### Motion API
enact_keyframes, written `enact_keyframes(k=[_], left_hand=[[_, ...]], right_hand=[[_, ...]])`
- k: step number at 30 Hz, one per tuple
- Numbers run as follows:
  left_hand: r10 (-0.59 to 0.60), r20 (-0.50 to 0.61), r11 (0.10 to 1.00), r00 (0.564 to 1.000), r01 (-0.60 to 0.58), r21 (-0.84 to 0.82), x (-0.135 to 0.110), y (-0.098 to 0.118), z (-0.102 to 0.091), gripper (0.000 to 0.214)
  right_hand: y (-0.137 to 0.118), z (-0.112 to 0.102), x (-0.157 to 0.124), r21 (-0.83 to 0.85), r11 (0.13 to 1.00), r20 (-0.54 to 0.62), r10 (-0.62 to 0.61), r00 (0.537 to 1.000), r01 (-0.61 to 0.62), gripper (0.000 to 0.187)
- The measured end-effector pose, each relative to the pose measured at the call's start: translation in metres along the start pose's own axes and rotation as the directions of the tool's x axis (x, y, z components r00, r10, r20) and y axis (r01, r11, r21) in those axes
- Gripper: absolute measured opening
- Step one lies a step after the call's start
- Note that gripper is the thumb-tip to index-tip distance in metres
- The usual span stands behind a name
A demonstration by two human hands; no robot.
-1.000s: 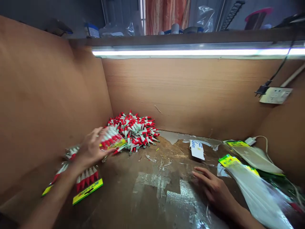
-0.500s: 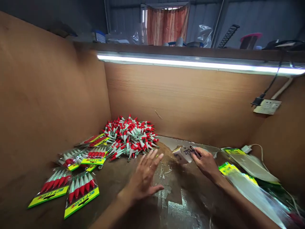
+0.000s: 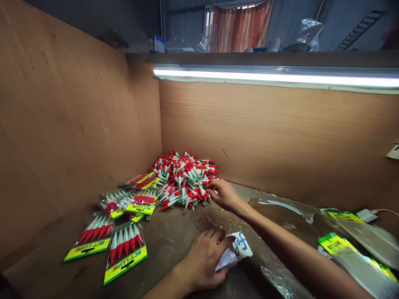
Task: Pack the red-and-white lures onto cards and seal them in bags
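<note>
A heap of red-and-white lures lies in the far left corner of the wooden booth. My right hand reaches into the heap's right edge, fingers curled on lures there. My left hand rests low in the middle, fingers closed on a small white card with blue writing, which it presses against the worn table. Several filled packs with yellow-green headers lie to the left of the heap.
Wooden walls close in the left and back. Empty clear bags with yellow-green headers are stacked at the right, next to a white charger and cable. A lit tube lamp runs along the back wall.
The white card passed from my right hand to my left, which brought it down toward me. My right hand then moved left to the lure heap. The view shifted left.
</note>
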State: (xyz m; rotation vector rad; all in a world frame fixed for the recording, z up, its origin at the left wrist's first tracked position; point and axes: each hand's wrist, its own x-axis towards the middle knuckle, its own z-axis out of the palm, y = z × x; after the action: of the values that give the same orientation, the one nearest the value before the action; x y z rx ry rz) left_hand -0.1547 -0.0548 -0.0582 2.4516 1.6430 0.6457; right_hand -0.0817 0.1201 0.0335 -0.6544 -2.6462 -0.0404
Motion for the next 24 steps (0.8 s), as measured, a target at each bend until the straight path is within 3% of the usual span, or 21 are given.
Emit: enact_keyframes(k=[4, 8, 14, 19, 24], left_hand=[[0.021, -0.017, 1.0, 1.0, -0.021, -0.003, -0.001, -0.006, 0.0, 0.078], [0.019, -0.012, 0.999, 1.0, -0.019, 0.029, -0.002, -0.009, 0.004, 0.077], [0.017, -0.03, 0.998, 0.999, -0.016, 0.057, -0.003, -0.008, 0.004, 0.073], [0.016, -0.03, 0.999, 0.999, -0.014, 0.042, -0.002, -0.009, 0.001, 0.068], [0.037, -0.051, 0.999, 0.998, -0.035, 0.03, -0.003, -0.009, 0.003, 0.071]], right_hand=[[-0.044, 0.017, 0.083, -0.101, 0.995, -0.023, -0.014, 1.0, 0.012, 0.023], [-0.072, 0.044, 0.128, -0.172, 0.985, -0.025, -0.002, 1.0, -0.002, 0.021], [-0.077, 0.064, 0.147, -0.249, 0.964, -0.043, 0.082, 0.996, -0.09, 0.032], [-0.067, 0.06, 0.159, -0.268, 0.942, -0.002, 0.212, 0.977, -0.205, 0.035], [-0.063, 0.051, 0.165, -0.247, 0.92, 0.131, 0.341, 0.931, -0.303, 0.038]])
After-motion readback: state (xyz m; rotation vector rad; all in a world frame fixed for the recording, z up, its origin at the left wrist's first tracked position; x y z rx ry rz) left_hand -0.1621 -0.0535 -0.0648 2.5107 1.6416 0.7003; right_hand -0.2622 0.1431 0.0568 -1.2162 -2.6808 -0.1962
